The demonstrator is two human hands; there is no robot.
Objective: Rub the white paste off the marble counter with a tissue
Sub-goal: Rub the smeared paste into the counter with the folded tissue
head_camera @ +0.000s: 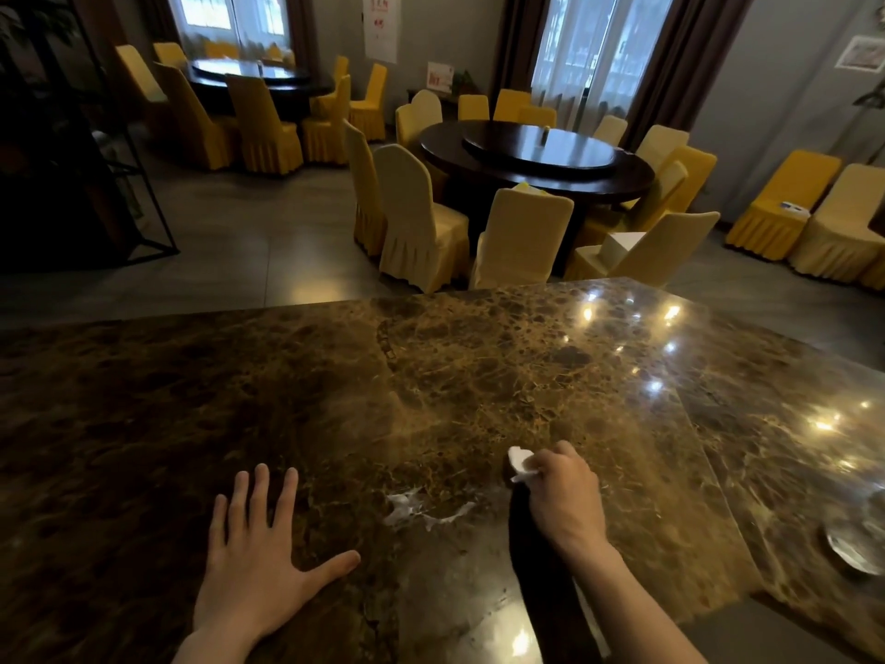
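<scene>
At lower left, the left hand (pixel 258 563) lay flat on the marble counter (pixel 455 376), fingers spread. Just right, at lower centre, the white paste (pixel 412 510) remained smeared. Beyond it, the right hand (pixel 562 491) pinched a wadded tissue (pixel 519 460). Firm, overlapping strokes over the smear would probably clear it best.

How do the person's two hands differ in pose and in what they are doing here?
The left hand lies flat, fingers spread, empty; the right hand is closed around a wad of tissue. The left hand lies left of the white paste; the right hand is to its right, beyond it. Both are over the marble counter.
</scene>
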